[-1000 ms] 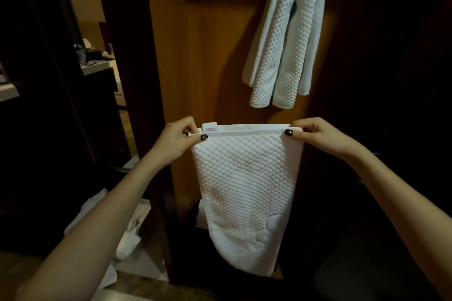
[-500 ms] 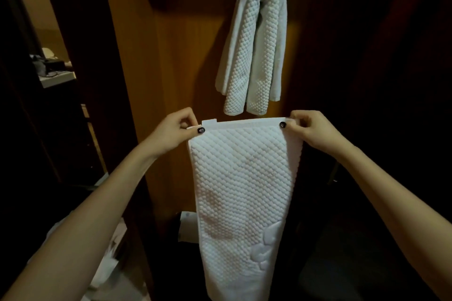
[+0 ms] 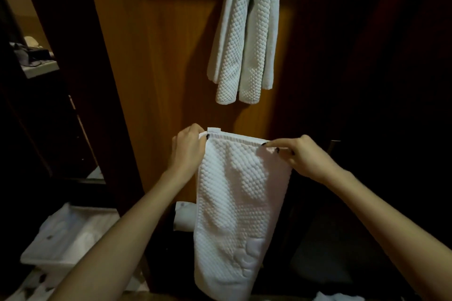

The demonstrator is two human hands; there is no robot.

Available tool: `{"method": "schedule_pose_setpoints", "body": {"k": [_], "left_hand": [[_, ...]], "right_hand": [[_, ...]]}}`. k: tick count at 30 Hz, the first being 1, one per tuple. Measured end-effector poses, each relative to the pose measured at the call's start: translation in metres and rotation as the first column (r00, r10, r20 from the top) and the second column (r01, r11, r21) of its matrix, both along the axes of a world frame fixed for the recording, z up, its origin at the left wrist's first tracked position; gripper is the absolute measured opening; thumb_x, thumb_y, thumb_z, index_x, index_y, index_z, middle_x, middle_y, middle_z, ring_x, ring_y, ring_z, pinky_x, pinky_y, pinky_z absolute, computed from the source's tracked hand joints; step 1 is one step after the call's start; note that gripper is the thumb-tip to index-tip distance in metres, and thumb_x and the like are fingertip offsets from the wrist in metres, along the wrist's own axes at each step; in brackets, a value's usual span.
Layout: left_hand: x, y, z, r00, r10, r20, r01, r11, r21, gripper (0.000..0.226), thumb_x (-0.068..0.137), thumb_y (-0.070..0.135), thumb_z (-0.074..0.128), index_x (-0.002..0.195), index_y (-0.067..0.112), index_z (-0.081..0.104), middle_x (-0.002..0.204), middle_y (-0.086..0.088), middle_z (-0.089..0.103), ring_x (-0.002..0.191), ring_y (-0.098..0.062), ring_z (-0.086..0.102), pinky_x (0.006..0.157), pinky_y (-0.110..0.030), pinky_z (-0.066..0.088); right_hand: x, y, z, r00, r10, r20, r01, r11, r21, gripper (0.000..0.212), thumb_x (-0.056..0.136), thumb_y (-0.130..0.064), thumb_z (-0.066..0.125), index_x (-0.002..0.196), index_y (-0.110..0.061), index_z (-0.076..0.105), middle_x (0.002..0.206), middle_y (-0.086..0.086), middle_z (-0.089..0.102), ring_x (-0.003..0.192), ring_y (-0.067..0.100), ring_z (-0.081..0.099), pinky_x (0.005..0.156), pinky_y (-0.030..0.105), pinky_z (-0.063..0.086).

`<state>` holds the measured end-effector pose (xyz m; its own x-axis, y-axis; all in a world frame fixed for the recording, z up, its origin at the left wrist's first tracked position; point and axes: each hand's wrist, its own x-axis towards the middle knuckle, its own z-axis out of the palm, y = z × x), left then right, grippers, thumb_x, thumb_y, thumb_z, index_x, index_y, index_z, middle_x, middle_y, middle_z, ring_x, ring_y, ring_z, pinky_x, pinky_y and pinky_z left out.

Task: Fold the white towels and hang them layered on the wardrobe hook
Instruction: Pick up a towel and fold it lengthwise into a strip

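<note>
A white waffle-textured towel (image 3: 241,210) hangs folded in front of me, with a small label at its top left corner. My left hand (image 3: 188,149) pinches the top left corner. My right hand (image 3: 297,155) pinches the top edge near the right corner, its fingers lying over the front of the cloth. Above, a second white towel (image 3: 244,36) hangs draped and folded on the wooden wardrobe panel (image 3: 166,80); the hook itself is hidden under it.
A white tray-like box (image 3: 68,239) with white cloth sits low at the left. A white roll (image 3: 184,219) shows behind the held towel. A shelf with dark items (image 3: 34,58) is at far left. The wardrobe's right side is dark.
My right hand has moved inward along the top edge, narrowing the spread. The held towel's top edge now tilts down to the right. The view shifted slightly.
</note>
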<state>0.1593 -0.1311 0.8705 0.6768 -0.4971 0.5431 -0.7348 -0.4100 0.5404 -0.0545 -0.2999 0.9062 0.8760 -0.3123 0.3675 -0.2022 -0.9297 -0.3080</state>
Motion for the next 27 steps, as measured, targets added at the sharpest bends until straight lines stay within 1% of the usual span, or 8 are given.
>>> {"method": "schedule_pose_setpoints", "body": {"k": [3,5,9,14,17,20,23,27], "left_hand": [[-0.007,-0.007,0.005,0.989,-0.065,-0.131,0.046,0.988,-0.145,0.007,0.091,0.012,0.062,0.088,0.008,0.066,0.081,0.002,0.065,0.066,-0.005,0.053,0.056,-0.013,0.036],[-0.010,-0.009,0.009,0.969,-0.158,-0.192,0.116,0.970,-0.212,0.009,0.087,0.012,0.067,0.078,0.013,0.065,0.072,0.010,0.061,0.062,0.001,0.052,0.053,-0.009,0.038],[-0.009,-0.007,0.018,0.906,-0.314,-0.282,0.238,0.932,-0.274,0.011,0.084,0.013,0.073,0.076,0.018,0.067,0.072,0.007,0.066,0.062,0.000,0.053,0.058,-0.015,0.040],[-0.012,-0.003,0.031,0.789,-0.501,-0.354,0.352,0.842,-0.408,0.003,0.084,0.004,0.073,0.085,0.004,0.069,0.077,-0.001,0.066,0.068,-0.003,0.057,0.064,-0.016,0.045],[-0.018,-0.002,0.039,0.732,-0.561,-0.388,0.354,0.799,-0.487,0.004,0.084,0.001,0.072,0.086,0.003,0.069,0.078,-0.004,0.066,0.067,0.000,0.058,0.064,-0.012,0.046],[-0.020,-0.001,0.046,0.680,-0.598,-0.424,0.359,0.776,-0.519,0.011,0.085,0.000,0.071,0.082,0.010,0.070,0.079,-0.007,0.068,0.071,-0.008,0.060,0.064,-0.016,0.048],[-0.017,0.004,0.049,0.636,-0.640,-0.432,0.378,0.746,-0.548,0.015,0.086,0.001,0.069,0.086,0.016,0.073,0.080,0.001,0.074,0.074,-0.006,0.067,0.066,-0.016,0.052],[-0.014,0.016,0.049,0.535,-0.736,-0.414,0.440,0.661,-0.608,0.016,0.088,0.006,0.067,0.094,0.018,0.076,0.095,-0.001,0.076,0.091,-0.008,0.070,0.075,-0.014,0.052]], "right_hand": [[-0.001,0.022,-0.016,0.970,-0.156,0.187,0.114,0.970,0.217,0.027,0.091,0.000,0.056,0.098,-0.016,0.076,0.077,-0.016,0.069,0.059,-0.008,0.061,0.057,0.007,0.043],[0.001,0.029,-0.016,0.938,-0.261,0.229,0.138,0.886,0.443,0.026,0.090,-0.001,0.054,0.089,-0.016,0.075,0.070,-0.007,0.070,0.055,0.005,0.065,0.057,0.017,0.049],[0.004,0.041,0.001,0.997,-0.050,0.065,-0.003,0.770,0.638,0.013,0.086,-0.006,0.072,0.098,-0.010,0.069,0.087,0.008,0.076,0.080,0.021,0.073,0.079,0.038,0.059],[0.019,0.059,0.020,0.996,0.074,0.041,-0.084,0.936,0.341,0.011,0.088,-0.007,0.070,0.099,-0.010,0.069,0.092,-0.001,0.076,0.083,0.001,0.071,0.073,0.015,0.053],[0.033,0.064,0.036,0.987,0.128,0.102,-0.138,0.985,0.103,0.008,0.089,-0.012,0.070,0.091,-0.005,0.072,0.084,0.002,0.069,0.078,0.013,0.063,0.072,0.030,0.050],[0.045,0.067,0.045,0.985,0.141,0.102,-0.136,0.989,-0.056,0.013,0.090,-0.020,0.069,0.096,-0.008,0.070,0.096,0.004,0.054,0.094,0.018,0.047,0.084,0.035,0.039],[0.051,0.068,0.054,0.989,0.086,0.118,-0.079,0.995,-0.056,0.017,0.091,-0.024,0.068,0.103,-0.012,0.070,0.110,0.005,0.053,0.111,0.020,0.044,0.099,0.042,0.035],[0.053,0.073,0.057,0.990,0.065,0.124,-0.068,0.998,0.017,0.018,0.092,-0.024,0.067,0.104,-0.011,0.070,0.116,0.006,0.054,0.114,0.021,0.050,0.100,0.046,0.042]]}}
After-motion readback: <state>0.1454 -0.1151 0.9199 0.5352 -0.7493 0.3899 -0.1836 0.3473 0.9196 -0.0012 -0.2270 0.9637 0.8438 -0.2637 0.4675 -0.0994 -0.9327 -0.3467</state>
